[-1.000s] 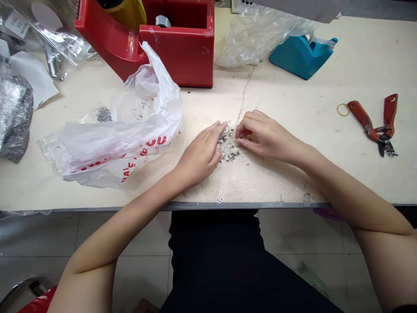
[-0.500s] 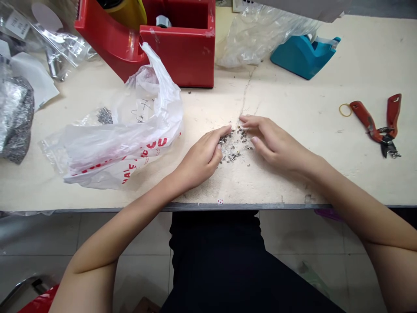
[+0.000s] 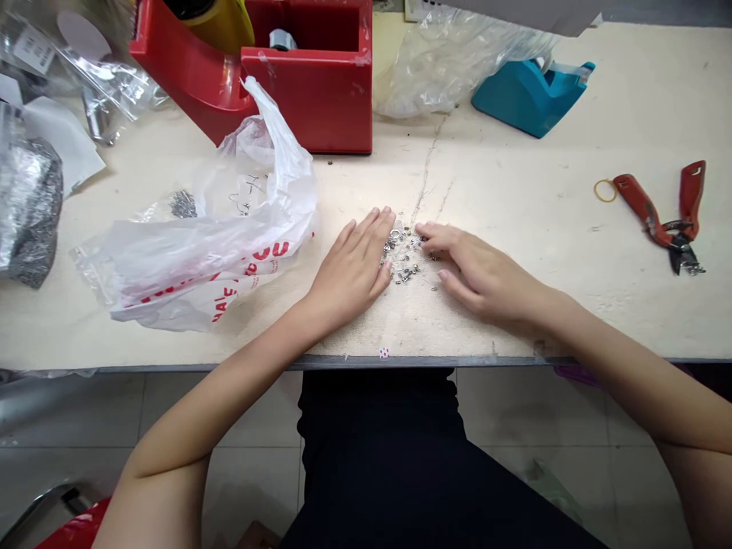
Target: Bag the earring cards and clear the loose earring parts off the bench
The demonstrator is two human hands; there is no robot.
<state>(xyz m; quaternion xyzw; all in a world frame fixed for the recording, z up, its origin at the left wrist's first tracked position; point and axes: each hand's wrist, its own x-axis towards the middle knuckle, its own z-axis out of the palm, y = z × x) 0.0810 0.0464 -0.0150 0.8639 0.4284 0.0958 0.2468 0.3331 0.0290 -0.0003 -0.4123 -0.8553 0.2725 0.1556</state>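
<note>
Pieces of metal [image 3: 407, 274] lie scattered on the surface [image 3: 515, 183] toward its near edge. From my end, I see my left hand [image 3: 353, 264] released and flattened, palm down, at their left side; my right hand [image 3: 477, 267] is loosely curved, thumb and forefinger parted, at their right.

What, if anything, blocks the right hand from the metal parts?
Nothing visible. The right hand has its fingertips at the right edge of the metal parts; contact is hard to tell. The left hand flanks their other side. The bag and pliers lie clear of that gap.
</note>
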